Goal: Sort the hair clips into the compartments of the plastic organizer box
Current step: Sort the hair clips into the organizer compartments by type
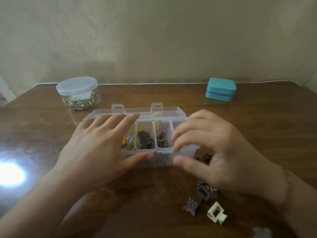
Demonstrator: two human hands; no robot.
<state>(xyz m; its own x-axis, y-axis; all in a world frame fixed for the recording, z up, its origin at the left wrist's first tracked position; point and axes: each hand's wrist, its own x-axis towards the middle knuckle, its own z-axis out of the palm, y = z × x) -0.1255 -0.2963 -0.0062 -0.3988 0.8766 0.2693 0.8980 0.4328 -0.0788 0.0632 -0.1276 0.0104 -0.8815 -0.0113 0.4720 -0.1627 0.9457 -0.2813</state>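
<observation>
- The plastic organizer box (pixel 164 157) sits on the brown counter (pixel 257 121) near its middle, with its clear lid (pixel 137 111) swung open toward the wall.
- Two middle compartments show plainly: one holds a dark brown hair clip (pixel 145 140), the next to its right holds another brown clip (pixel 162 139).
- The compartment left of these holds yellow and pale blue pieces (pixel 127 141), partly hidden by a hand.
- The left hand (pixel 97 143) lies over the left part of the box, fingers straight and spread across the top, thumb against the front wall; this grip is flat and loose, curled round nothing.
- The right hand (pixel 217 150) is at the box's right end, fingers bent over the front rim and thumb pressed to the front wall, so this grip pinches the box's edge.
- Loose clips lie on the counter just in front and to the right of the box, under and beside the right hand: a brown pile (pixel 205 190), a greyish-brown clip (pixel 191 205) and a cream clip (pixel 217 213).
- Farther back stand a round clear jar (pixel 78 93) of small trinkets at the left and a teal case (pixel 221 89) at the right, both well apart from the box.
</observation>
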